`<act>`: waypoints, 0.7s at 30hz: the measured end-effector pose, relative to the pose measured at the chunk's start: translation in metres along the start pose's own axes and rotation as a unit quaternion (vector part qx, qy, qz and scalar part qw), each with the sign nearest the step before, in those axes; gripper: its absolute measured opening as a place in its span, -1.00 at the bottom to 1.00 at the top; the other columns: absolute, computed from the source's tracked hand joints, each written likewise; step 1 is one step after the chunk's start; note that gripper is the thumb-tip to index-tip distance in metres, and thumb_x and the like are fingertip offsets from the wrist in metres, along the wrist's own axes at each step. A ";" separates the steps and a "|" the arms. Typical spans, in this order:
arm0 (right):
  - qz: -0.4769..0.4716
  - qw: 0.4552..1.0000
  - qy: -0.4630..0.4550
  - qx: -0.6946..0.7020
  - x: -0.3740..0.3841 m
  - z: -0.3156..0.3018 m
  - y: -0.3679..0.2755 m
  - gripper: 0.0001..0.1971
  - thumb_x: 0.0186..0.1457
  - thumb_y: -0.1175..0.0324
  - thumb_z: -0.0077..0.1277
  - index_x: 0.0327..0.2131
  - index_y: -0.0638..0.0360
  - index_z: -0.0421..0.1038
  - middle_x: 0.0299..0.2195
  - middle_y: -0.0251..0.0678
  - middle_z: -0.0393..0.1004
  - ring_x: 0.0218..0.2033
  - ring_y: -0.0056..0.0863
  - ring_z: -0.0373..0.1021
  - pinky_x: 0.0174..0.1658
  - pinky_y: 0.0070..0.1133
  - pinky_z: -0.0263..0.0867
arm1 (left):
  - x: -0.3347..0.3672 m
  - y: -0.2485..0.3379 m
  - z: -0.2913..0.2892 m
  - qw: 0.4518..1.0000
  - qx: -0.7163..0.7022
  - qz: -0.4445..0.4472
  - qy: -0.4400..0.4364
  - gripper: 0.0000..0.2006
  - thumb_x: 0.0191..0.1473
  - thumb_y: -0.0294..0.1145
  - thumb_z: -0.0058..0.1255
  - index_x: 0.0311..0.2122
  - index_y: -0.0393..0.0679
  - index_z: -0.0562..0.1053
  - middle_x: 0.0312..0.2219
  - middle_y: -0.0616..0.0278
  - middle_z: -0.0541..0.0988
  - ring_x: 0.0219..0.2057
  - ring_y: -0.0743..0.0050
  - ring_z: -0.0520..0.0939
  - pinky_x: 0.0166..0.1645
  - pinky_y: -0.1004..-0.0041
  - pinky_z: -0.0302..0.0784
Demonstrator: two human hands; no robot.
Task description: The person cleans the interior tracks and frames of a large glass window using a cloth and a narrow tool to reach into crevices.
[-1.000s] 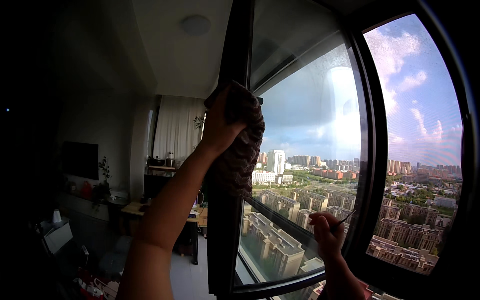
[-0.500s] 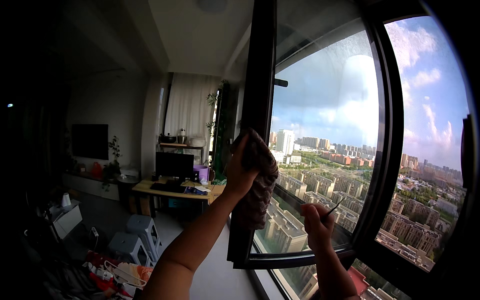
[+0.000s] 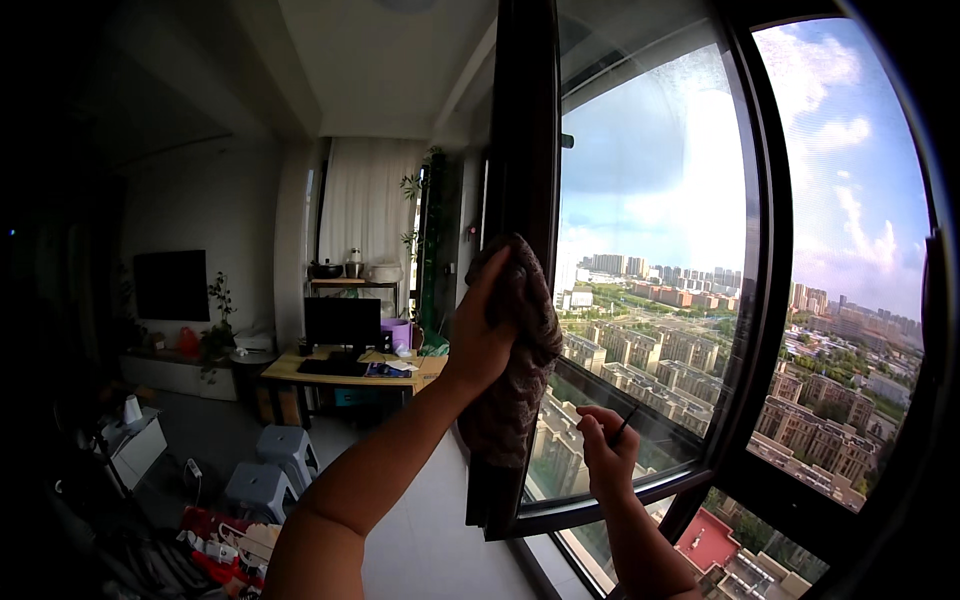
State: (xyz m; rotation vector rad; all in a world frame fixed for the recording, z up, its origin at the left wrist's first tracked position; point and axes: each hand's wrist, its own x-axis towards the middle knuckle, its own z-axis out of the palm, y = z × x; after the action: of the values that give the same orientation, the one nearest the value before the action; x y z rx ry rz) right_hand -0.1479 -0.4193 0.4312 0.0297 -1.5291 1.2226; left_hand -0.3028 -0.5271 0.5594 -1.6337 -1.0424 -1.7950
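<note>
The left hand (image 3: 480, 340) presses a brown cloth (image 3: 515, 370) on the dark window frame (image 3: 520, 150) at mid-height, the lower part seemingly unwiped, while the right hand (image 3: 605, 455) pinches a thin dark stick (image 3: 625, 422).

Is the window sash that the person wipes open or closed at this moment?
Open. The window sash swings into the room, away from the outer frame; its edge faces the camera. The left hand presses a cloth on it.

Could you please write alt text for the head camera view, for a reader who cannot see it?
The person's left hand presses a dark cloth against the edge of an open window frame, while the right hand holds a thin dark tool near the glass. Outside lies a high-rise city under blue sky; behind is a room with a desk.
</note>
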 end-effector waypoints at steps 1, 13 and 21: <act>-0.017 1.000 0.002 -0.003 -0.002 0.000 -0.002 -0.84 0.11 0.42 -0.06 -0.26 0.27 0.42 -0.64 -0.56 0.31 -0.72 -0.89 0.05 -0.68 -0.79 -0.11 | 0.009 0.002 0.001 0.999 0.035 0.031 0.001 -0.37 -0.02 -0.47 0.00 0.19 -0.11 0.09 0.06 0.08 0.27 0.09 0.37 0.29 0.14 0.45 0.21; -0.037 0.996 0.066 -0.039 -0.038 -0.068 -0.034 -0.88 0.05 0.52 0.00 -0.29 0.29 0.43 -0.55 -0.52 0.35 -0.61 -0.87 0.17 -0.55 -0.82 0.05 | 0.250 0.063 0.014 0.997 -0.034 0.074 0.017 -0.48 -0.09 -0.18 0.00 -0.03 -0.29 0.34 -0.22 0.03 0.49 -0.15 0.23 0.49 -0.03 0.38 0.35; -0.032 0.990 0.126 -0.052 -0.048 -0.125 -0.022 -0.86 0.09 0.41 -0.02 -0.31 0.26 0.45 -0.58 -0.50 0.38 -0.63 -0.86 0.14 -0.57 -0.82 0.01 | 0.311 0.095 0.018 0.537 -0.550 -0.296 -0.567 -0.77 0.11 -0.32 -0.27 -0.57 0.16 0.34 -0.74 0.52 0.13 -0.80 0.74 0.07 -0.79 0.64 -0.04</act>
State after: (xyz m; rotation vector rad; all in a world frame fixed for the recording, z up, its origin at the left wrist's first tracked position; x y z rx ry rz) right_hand -0.0279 -0.3714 0.3905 -0.1392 -1.3576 1.0510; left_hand -0.2669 -0.5266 0.8826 -4.0250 -0.8995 -1.6691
